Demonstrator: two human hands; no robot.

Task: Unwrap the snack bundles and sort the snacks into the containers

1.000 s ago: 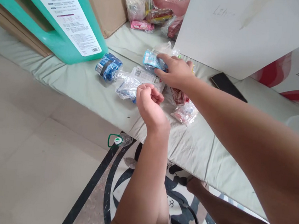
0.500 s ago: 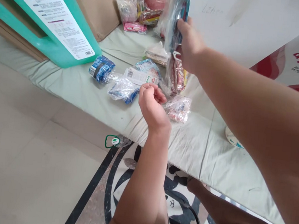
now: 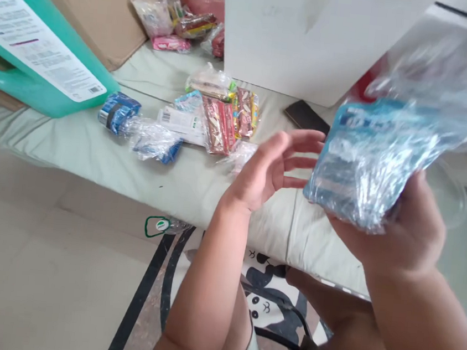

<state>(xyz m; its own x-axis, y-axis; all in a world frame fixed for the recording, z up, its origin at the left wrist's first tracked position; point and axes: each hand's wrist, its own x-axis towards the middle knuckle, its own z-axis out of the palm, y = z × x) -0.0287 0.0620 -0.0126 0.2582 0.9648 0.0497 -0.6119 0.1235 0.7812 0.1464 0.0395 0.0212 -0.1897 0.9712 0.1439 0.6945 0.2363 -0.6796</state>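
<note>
On the surface (image 3: 199, 180), a white box (image 3: 289, 41) blocked the back and a green jug (image 3: 50, 50) the left end. The blue pack (image 3: 361, 155) was in the air, the right hand's (image 3: 402, 237) grip closed beneath; its slick wrap risked slipping loose. The left hand's (image 3: 271, 168) half-open grip, seemingly empty, was beside it. Snacks (image 3: 218, 123) and a black slab (image 3: 304, 115) lay beyond.

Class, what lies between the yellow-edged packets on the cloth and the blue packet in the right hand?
The head view shows the left hand in between, fingers pointing toward the blue packet, with pale cloth and a flat black object behind.
</note>
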